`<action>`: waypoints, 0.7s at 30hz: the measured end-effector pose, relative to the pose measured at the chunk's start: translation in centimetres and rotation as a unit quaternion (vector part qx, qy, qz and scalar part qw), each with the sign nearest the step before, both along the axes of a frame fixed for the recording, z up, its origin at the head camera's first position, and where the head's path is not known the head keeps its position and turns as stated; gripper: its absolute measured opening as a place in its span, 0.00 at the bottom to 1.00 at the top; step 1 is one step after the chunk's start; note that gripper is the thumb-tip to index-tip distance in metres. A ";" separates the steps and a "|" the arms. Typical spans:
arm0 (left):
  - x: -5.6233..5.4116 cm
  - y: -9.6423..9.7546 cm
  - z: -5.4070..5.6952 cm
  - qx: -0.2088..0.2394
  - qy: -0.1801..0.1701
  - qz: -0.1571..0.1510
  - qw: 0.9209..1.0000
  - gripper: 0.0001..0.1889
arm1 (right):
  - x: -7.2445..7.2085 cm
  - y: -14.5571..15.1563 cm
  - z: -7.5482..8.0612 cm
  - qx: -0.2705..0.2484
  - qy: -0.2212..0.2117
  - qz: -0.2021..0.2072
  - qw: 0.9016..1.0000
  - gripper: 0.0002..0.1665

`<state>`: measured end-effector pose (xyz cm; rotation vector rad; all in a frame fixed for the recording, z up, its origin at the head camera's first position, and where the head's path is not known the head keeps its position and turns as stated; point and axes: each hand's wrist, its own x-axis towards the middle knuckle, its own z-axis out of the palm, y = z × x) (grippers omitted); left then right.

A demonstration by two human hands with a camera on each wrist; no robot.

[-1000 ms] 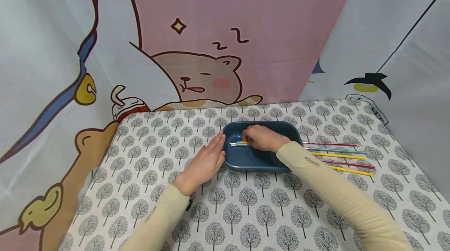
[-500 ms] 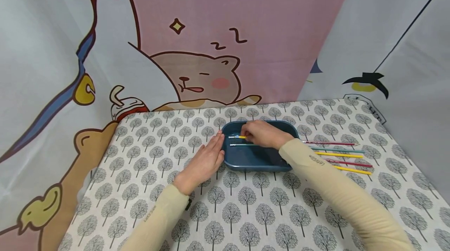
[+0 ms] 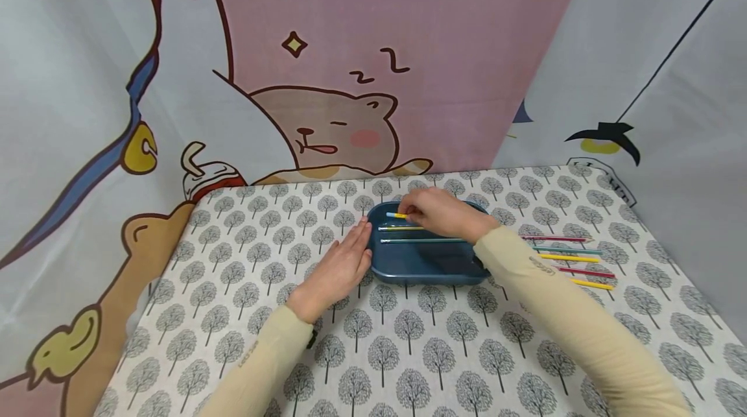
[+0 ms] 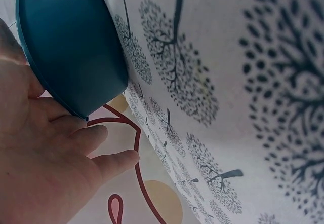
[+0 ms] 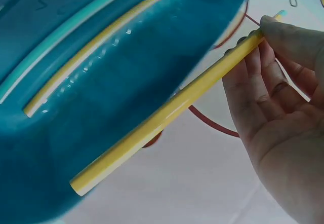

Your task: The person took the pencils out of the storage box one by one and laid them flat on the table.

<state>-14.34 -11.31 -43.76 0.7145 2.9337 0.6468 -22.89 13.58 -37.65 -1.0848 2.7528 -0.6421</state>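
A dark blue tray [image 3: 426,266] lies in the middle of the tree-print cloth. My left hand [image 3: 341,266] rests against its left end, fingers fairly straight; the left wrist view shows them touching the rim. My right hand [image 3: 440,211] pinches a yellow pencil [image 5: 167,110] with a light blue end, holding it above the tray's back part. The thumb and fingertips grip it close to that blue end, and the flat end points the other way. Inside the tray, another yellow pencil [image 3: 403,228] and a teal pencil [image 3: 420,241] lie roughly parallel.
Right of the tray, several pencils lie side by side on the cloth, including a red pencil [image 3: 557,238], a teal pencil [image 3: 574,251] and a yellow pencil [image 3: 572,258]. A printed curtain [image 3: 467,80] hangs behind the table.
My right hand laid a yellow pencil in the tray behind the teal one, then moved back and now holds another yellow pencil with a light blue end. My left hand stays at the tray.
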 end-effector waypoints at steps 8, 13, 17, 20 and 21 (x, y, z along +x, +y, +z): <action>0.0 0.0 -0.1 0.000 0.003 -0.002 1.000 0.31 | 0.9 0.7 1.4 -0.039 0.019 0.000 0.999 0.08; 0.1 0.0 -0.1 -0.002 0.009 -0.002 1.000 0.31 | 1.6 1.3 2.3 -0.037 0.040 -0.003 0.999 0.09; 0.1 0.0 -0.1 -0.005 0.009 -0.001 1.000 0.31 | 2.3 2.0 3.0 -0.038 0.050 -0.007 0.998 0.09; 0.1 0.0 -0.1 -0.006 0.006 -0.001 1.000 0.31 | 2.9 2.7 3.4 -0.050 0.052 -0.011 0.997 0.09; 0.1 0.0 -0.1 -0.006 0.006 0.000 1.000 0.31 | 3.1 2.9 3.4 -0.052 0.056 -0.012 0.997 0.10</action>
